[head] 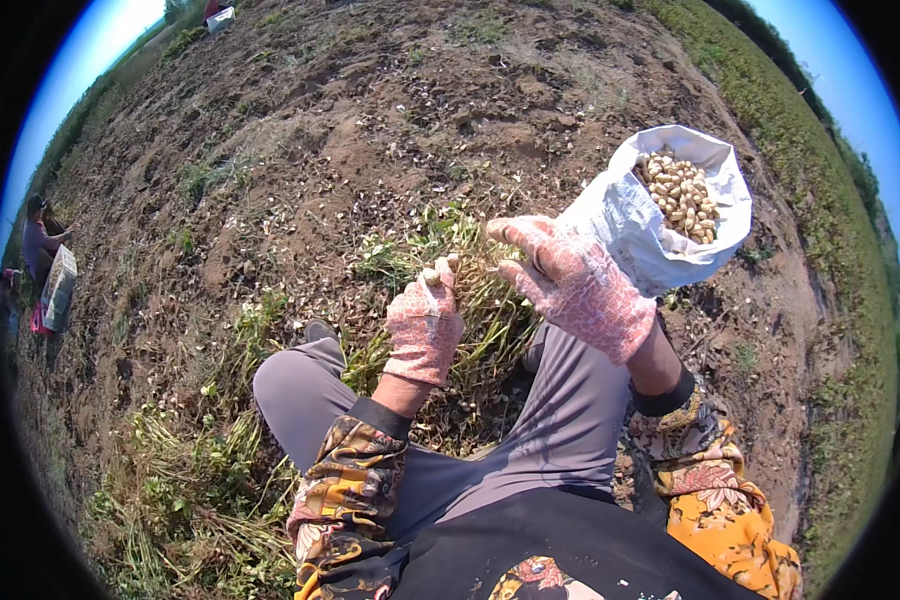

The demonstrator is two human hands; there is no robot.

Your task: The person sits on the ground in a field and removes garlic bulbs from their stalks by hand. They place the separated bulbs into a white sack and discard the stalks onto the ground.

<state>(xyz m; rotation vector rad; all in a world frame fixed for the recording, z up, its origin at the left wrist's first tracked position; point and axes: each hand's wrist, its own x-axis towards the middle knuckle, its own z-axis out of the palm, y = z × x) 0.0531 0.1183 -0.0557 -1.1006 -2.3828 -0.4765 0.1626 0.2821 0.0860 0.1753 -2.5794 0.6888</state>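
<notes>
My left hand point(425, 322), in a pink-and-white patterned work glove, is closed on a peanut pod point(430, 277) between thumb and finger. To its right, my right hand point(570, 281) wears a matching glove; its fingers are spread and nothing shows between them. Under and between the hands lies a bundle of pulled peanut plants point(487, 322) with green leaves and yellowish stems. Beyond my right hand stands a white woven sack point(615, 217), its rim rolled back, with many peanuts in their shells point(679, 196) inside.
A heap of peanut plants point(187, 495) lies at lower left, beside my bent knee point(300, 397). Dry soil with leaf litter point(307, 150) stretches ahead. At far left a person point(41, 240) sits by a pale sack point(60, 289). Green crop rows point(795, 165) run along the right.
</notes>
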